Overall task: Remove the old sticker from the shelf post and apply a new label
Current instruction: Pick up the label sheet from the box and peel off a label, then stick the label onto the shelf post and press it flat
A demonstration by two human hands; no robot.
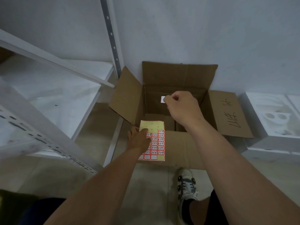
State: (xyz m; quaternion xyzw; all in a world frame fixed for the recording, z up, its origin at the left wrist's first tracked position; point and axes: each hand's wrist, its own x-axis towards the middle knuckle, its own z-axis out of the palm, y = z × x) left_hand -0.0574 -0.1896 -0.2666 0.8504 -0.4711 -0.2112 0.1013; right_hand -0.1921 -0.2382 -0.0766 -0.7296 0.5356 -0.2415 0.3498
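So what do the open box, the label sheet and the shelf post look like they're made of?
The open box looks like plain brown corrugated cardboard, matte, with creased flaps. The label sheet seems to be paper: thin, flat, yellowish backing with red-bordered labels. The shelf post is probably painted metal, pale grey with punched holes.

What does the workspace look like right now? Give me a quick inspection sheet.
Surface: pale concrete floor.
Job's things: label sheet, upper rows already peeled; small white sticker; perforated shelf post.
Clutter: open cardboard box; white foam packing.
Grippers: left hand holds the label sheet; right hand pinches the sticker over the box.
Cables: nothing seen.
Surroundings: white wall, a shoe.
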